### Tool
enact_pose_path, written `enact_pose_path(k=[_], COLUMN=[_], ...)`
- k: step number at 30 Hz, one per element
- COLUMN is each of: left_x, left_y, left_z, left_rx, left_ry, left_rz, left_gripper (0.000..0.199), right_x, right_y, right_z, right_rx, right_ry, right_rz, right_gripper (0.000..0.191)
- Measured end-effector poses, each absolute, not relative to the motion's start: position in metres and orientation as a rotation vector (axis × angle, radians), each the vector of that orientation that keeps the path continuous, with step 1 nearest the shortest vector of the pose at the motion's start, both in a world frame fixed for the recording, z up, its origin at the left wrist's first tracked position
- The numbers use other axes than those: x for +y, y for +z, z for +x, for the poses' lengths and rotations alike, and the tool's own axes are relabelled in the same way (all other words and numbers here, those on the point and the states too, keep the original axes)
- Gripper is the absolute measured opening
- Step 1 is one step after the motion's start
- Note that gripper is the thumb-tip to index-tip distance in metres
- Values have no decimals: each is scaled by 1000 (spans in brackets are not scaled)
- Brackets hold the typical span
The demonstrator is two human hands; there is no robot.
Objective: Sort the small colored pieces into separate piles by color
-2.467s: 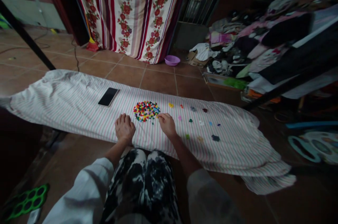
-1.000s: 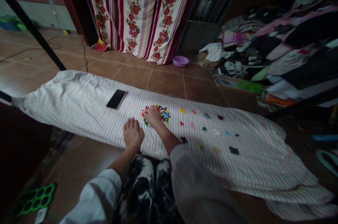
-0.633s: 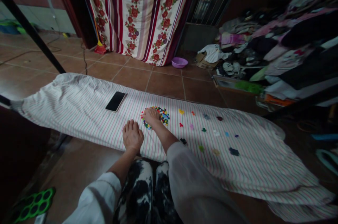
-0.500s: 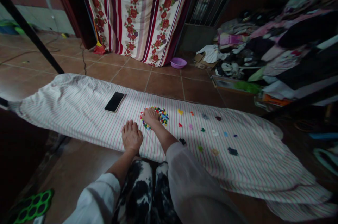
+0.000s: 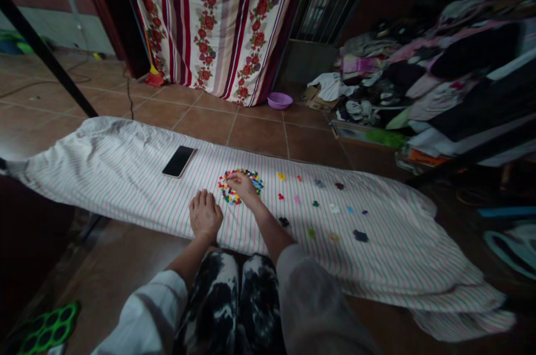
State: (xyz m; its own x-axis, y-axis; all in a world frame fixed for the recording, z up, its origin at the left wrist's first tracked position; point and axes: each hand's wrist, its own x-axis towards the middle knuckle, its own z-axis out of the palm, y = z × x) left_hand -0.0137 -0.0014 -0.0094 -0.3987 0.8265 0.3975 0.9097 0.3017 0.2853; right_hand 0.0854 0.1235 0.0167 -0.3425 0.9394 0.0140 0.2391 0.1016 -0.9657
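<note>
A heap of small multicoloured pieces (image 5: 257,181) lies on the striped cloth (image 5: 125,176) in front of me. Over the heap, my right hand (image 5: 245,186) has its thumb and fingertips pinched together; whatever they may hold is too small to make out. Flat on the cloth to the heap's left rests my left hand (image 5: 205,215), holding nothing. Small single-colour groups lie to the right, among them a yellow group (image 5: 281,176), a black group (image 5: 283,221), a light green group (image 5: 311,233) and a dark grey-blue group (image 5: 360,236).
A phone (image 5: 179,161) lies on the cloth left of the heap. Beyond, on the tiled floor, sit a purple basin (image 5: 280,100) and a broom (image 5: 154,76) by a flowered curtain (image 5: 218,25). Piled clothes (image 5: 419,70) fill the right side.
My right hand has lifted slightly from among the pieces, its fingers now pinched. My left hand stays flat on the cloth. The whole view has shifted a little.
</note>
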Motion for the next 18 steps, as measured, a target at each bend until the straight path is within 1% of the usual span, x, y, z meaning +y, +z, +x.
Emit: enact_pose_path(k=[5, 11, 18], left_x=[-2, -1, -2], left_y=[-10, -12, -11], left_z=[-14, -15, -14], left_rx=[-2388, -2397, -2387], left_ry=[-722, -734, -742], left_rz=[-1622, -1615, -1612], left_gripper=[34, 35, 35], right_x=[115, 101, 83], right_y=[14, 18, 28], right_z=[90, 97, 116], right_rx=[-1557, -1588, -1659], right_ry=[1380, 1254, 1135], right_rz=[-1058, -999, -1069], right_gripper=[16, 12, 11])
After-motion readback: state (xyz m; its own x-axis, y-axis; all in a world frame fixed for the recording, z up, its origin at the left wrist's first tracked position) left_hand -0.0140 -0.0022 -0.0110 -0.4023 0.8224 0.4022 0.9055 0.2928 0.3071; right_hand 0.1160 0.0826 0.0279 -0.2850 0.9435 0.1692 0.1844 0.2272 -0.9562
